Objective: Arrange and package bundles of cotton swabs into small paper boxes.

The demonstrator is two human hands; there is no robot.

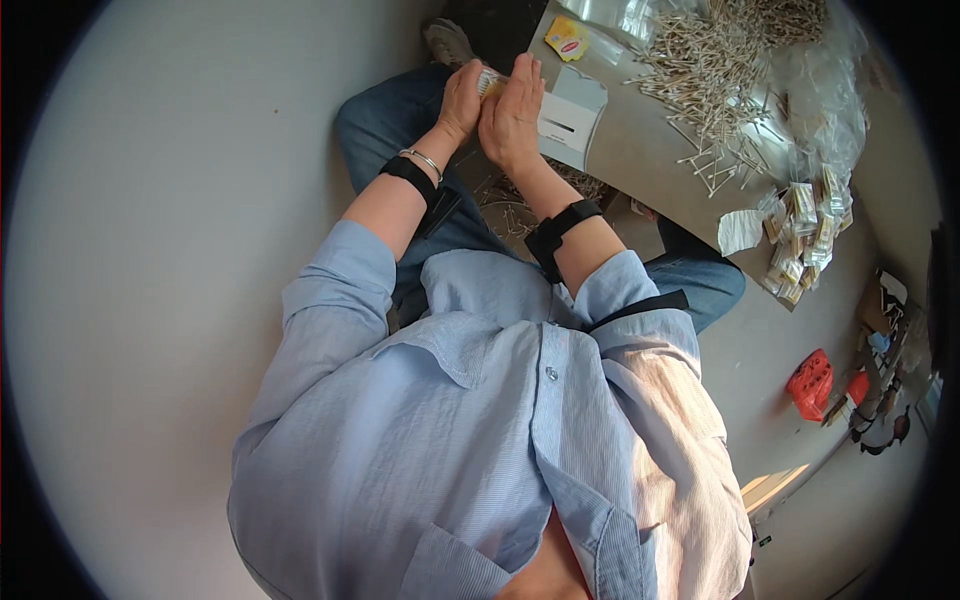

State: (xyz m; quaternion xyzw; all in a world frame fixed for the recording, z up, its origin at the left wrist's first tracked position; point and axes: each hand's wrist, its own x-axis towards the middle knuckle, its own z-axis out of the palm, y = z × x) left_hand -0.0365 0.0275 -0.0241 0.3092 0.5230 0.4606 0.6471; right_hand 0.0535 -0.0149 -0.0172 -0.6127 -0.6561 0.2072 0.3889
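Between my two hands is a small clear pack (489, 81) with white and yellow on it; its contents are mostly covered. My left hand (461, 103) curls round the pack's left side. My right hand (513, 112), fingers fairly straight and together, presses against its other side. Just right of the right hand, a pale grey-white box (567, 128) with a dark slot lies at the table's edge. A yellow card (567, 38) with a red mark lies beyond it. Loose cotton swabs (715, 75) are heaped on the table farther right.
The grey table (640, 150) stands to my right. Clear plastic bags (835, 110), several filled swab packs (802, 240) and a white paper piece (740, 231) lie on it. More loose swabs (510, 212) sit below, between my legs. A red bag (811, 384) rests on the floor.
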